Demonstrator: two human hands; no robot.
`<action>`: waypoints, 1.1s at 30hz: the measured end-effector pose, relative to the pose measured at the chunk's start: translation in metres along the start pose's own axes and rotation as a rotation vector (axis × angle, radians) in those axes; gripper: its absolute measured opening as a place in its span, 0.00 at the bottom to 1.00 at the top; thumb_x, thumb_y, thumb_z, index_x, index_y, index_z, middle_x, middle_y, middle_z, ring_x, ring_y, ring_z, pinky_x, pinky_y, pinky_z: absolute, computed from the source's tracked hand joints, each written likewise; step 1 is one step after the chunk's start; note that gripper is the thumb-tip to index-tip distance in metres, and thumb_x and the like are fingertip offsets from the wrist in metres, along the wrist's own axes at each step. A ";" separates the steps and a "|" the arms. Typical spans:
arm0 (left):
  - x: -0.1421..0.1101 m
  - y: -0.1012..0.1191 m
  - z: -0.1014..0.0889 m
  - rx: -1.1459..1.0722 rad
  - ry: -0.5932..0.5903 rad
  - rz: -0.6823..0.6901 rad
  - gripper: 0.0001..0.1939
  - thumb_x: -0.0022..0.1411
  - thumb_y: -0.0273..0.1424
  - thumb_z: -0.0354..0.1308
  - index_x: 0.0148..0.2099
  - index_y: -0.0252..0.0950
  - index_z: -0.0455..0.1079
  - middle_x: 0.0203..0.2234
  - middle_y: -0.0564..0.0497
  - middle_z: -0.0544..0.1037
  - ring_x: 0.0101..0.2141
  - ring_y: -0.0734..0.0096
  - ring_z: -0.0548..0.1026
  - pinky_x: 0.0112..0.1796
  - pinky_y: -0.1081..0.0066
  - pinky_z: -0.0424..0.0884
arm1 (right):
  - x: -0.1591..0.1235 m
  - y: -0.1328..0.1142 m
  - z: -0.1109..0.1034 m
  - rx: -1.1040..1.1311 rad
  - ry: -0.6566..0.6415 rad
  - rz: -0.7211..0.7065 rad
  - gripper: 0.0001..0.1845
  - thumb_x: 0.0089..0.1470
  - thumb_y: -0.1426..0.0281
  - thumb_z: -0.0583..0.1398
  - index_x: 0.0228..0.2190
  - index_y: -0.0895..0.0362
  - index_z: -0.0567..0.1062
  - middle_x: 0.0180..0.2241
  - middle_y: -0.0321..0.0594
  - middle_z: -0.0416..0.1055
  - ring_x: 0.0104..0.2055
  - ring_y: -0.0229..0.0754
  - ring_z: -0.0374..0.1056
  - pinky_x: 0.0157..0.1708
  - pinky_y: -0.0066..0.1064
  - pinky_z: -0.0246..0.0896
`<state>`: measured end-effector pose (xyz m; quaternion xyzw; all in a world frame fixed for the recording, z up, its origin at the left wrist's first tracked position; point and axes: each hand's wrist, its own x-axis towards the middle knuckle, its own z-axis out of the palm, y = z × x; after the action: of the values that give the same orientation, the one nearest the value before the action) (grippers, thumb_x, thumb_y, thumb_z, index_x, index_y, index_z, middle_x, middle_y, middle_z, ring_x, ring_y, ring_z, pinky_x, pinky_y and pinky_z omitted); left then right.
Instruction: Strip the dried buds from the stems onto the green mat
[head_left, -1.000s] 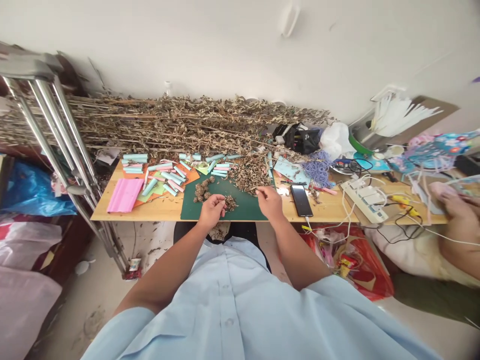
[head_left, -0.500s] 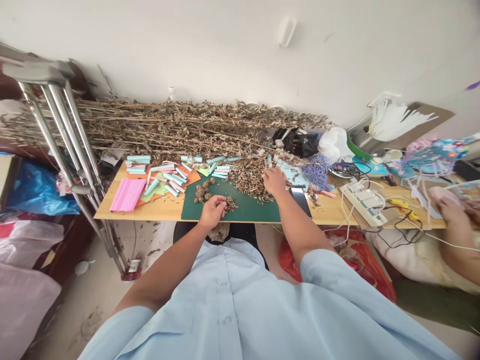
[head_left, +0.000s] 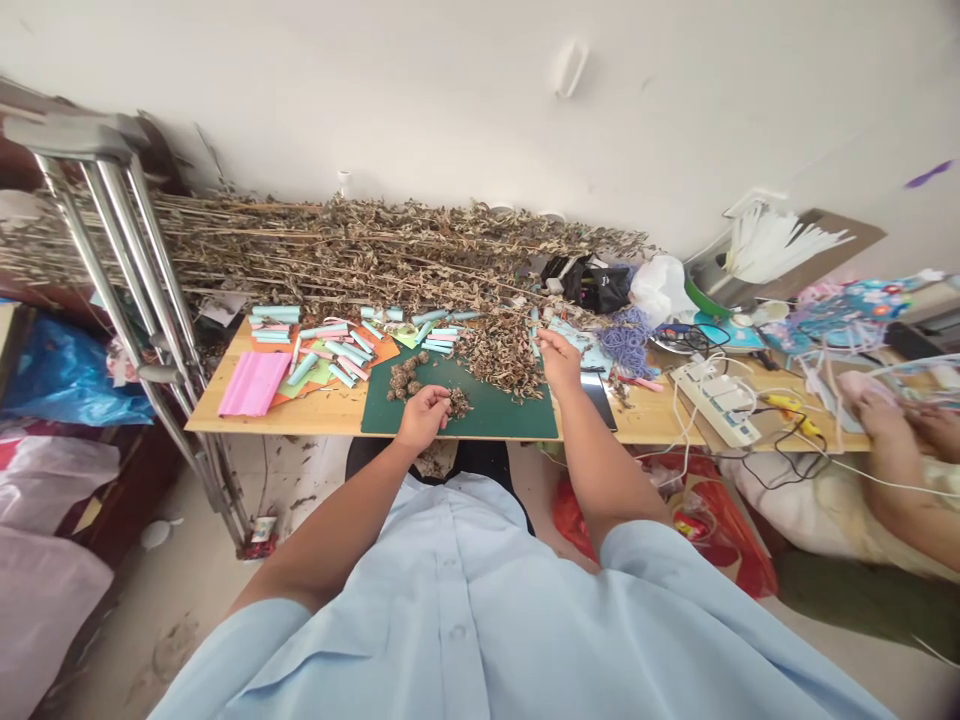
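Observation:
My left hand [head_left: 423, 416] rests over the front of the green cutting mat [head_left: 495, 418]. Its fingers are curled at a small heap of dried leaves [head_left: 460, 405], and what they grip is hidden. Several crumbly brown leaf balls [head_left: 405, 376] sit just beyond that hand. A larger pile of dried leaves [head_left: 501, 358] covers the mat's back right part. At the right side of this pile, my right hand [head_left: 561, 362] is raised a little, fingertips pinched together. Anything between them is too small to name. A dark phone [head_left: 598, 400] lies beside the right wrist.
Long dried plant stalks [head_left: 360, 245] line the wall. Rolled blue and pink papers [head_left: 346, 350] and a pink sheet [head_left: 257, 383] lie left. Metal crutches [head_left: 142, 250] stand at the left end. A power strip [head_left: 716, 402] with cables lies right, near another person's hand [head_left: 885, 415].
My right hand has drawn away from the leaf pile, slightly right, and its fingers have come together. The left hand stays at the small heap. The view has shifted slightly.

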<state>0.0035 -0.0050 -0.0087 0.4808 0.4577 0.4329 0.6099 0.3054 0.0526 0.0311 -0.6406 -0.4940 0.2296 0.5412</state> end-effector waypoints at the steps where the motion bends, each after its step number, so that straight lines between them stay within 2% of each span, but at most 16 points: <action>1: 0.000 -0.001 0.000 -0.002 0.002 0.005 0.12 0.57 0.34 0.61 0.41 0.35 0.70 0.24 0.55 0.74 0.17 0.81 0.67 0.20 0.76 0.62 | -0.006 -0.006 0.003 0.094 -0.036 0.054 0.21 0.52 0.60 0.59 0.43 0.58 0.79 0.43 0.47 0.78 0.49 0.49 0.74 0.53 0.48 0.68; 4: -0.001 -0.001 0.002 -0.018 -0.014 0.013 0.11 0.56 0.34 0.61 0.40 0.34 0.70 0.22 0.56 0.72 0.17 0.81 0.67 0.21 0.76 0.62 | -0.036 -0.025 0.020 0.325 -0.142 0.139 0.19 0.46 0.63 0.65 0.41 0.56 0.78 0.38 0.42 0.79 0.44 0.46 0.76 0.52 0.46 0.69; 7: -0.003 0.000 0.003 -0.052 -0.038 0.031 0.12 0.56 0.34 0.62 0.41 0.34 0.71 0.19 0.59 0.69 0.16 0.81 0.66 0.21 0.76 0.63 | -0.074 -0.042 0.043 0.437 -0.276 0.208 0.19 0.42 0.65 0.69 0.40 0.54 0.78 0.36 0.39 0.79 0.41 0.43 0.76 0.49 0.42 0.71; 9: -0.005 0.001 0.002 -0.088 -0.051 0.053 0.15 0.58 0.35 0.62 0.46 0.33 0.71 0.23 0.56 0.72 0.17 0.81 0.67 0.20 0.76 0.62 | -0.098 -0.049 0.058 0.490 -0.333 0.288 0.18 0.41 0.65 0.71 0.37 0.53 0.78 0.34 0.36 0.78 0.36 0.41 0.75 0.44 0.39 0.73; 13: -0.007 0.001 -0.003 -0.152 -0.083 0.056 0.24 0.61 0.40 0.61 0.57 0.34 0.68 0.33 0.50 0.77 0.20 0.80 0.72 0.17 0.77 0.56 | -0.129 -0.055 0.079 0.488 -0.436 0.440 0.17 0.41 0.63 0.72 0.34 0.54 0.78 0.31 0.35 0.78 0.30 0.37 0.73 0.36 0.32 0.72; 17: -0.008 -0.003 -0.005 -0.149 -0.127 0.111 0.23 0.60 0.42 0.63 0.53 0.32 0.72 0.28 0.51 0.76 0.20 0.79 0.72 0.19 0.77 0.59 | -0.137 -0.058 0.085 0.378 -0.589 0.465 0.18 0.43 0.59 0.70 0.34 0.55 0.78 0.28 0.37 0.78 0.30 0.38 0.74 0.29 0.28 0.70; 20: -0.009 -0.004 -0.004 -0.135 -0.114 0.126 0.20 0.59 0.42 0.64 0.45 0.31 0.74 0.25 0.52 0.76 0.20 0.79 0.70 0.22 0.76 0.62 | -0.137 -0.061 0.085 0.271 -0.582 0.406 0.17 0.46 0.58 0.69 0.35 0.56 0.77 0.27 0.38 0.78 0.27 0.38 0.74 0.26 0.27 0.68; 24: -0.009 -0.004 -0.002 -0.151 -0.075 0.125 0.16 0.59 0.41 0.64 0.39 0.32 0.72 0.25 0.53 0.76 0.20 0.81 0.69 0.23 0.77 0.64 | -0.136 -0.061 0.086 0.205 -0.554 0.370 0.19 0.48 0.57 0.67 0.38 0.55 0.76 0.28 0.38 0.78 0.27 0.38 0.74 0.24 0.26 0.68; 30: -0.008 -0.008 -0.002 -0.166 -0.060 0.144 0.11 0.58 0.36 0.63 0.37 0.32 0.71 0.24 0.55 0.73 0.19 0.82 0.68 0.23 0.77 0.63 | -0.135 -0.055 0.091 0.141 -0.465 0.372 0.19 0.48 0.56 0.66 0.38 0.55 0.75 0.27 0.36 0.76 0.24 0.39 0.73 0.20 0.27 0.68; 33: -0.007 -0.010 -0.002 -0.134 -0.058 0.129 0.09 0.58 0.34 0.63 0.37 0.32 0.70 0.22 0.57 0.71 0.19 0.82 0.68 0.23 0.77 0.62 | -0.134 -0.053 0.092 0.154 -0.411 0.375 0.19 0.48 0.56 0.65 0.38 0.55 0.76 0.29 0.37 0.77 0.25 0.39 0.73 0.20 0.28 0.68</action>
<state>0.0010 -0.0134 -0.0182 0.4797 0.3777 0.4869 0.6246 0.1544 -0.0263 0.0191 -0.6179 -0.4473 0.4877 0.4246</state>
